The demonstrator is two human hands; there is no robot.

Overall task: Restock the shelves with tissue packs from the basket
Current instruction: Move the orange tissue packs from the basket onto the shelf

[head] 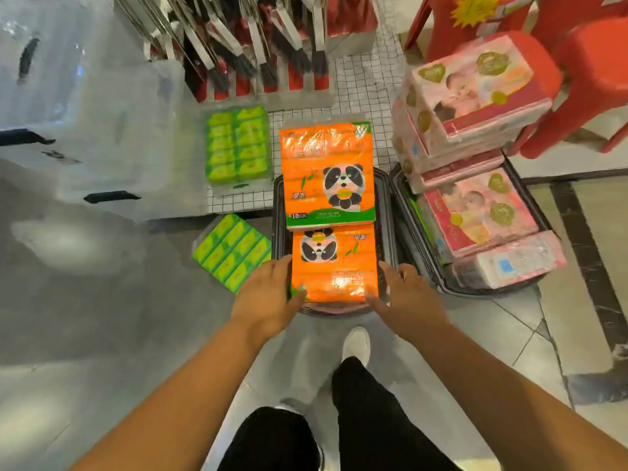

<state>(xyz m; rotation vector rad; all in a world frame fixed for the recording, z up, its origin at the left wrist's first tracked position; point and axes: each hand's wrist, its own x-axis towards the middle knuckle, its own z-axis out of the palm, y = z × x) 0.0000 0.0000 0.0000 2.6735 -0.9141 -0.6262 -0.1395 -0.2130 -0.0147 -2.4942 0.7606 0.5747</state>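
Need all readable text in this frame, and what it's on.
"湿水": far orange panda pack, left of the panda.
"10": same pack, green bottom band.
"WOODPULP", faint: same band.
Blurred, unreadable: near orange pack, pink packs, green packs, yellow starburst sign.

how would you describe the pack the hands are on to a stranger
Two black baskets sit on the floor; take the left basket. Nearer than the far orange panda pack, this near pack has its panda upside down, between the left hand and right hand.
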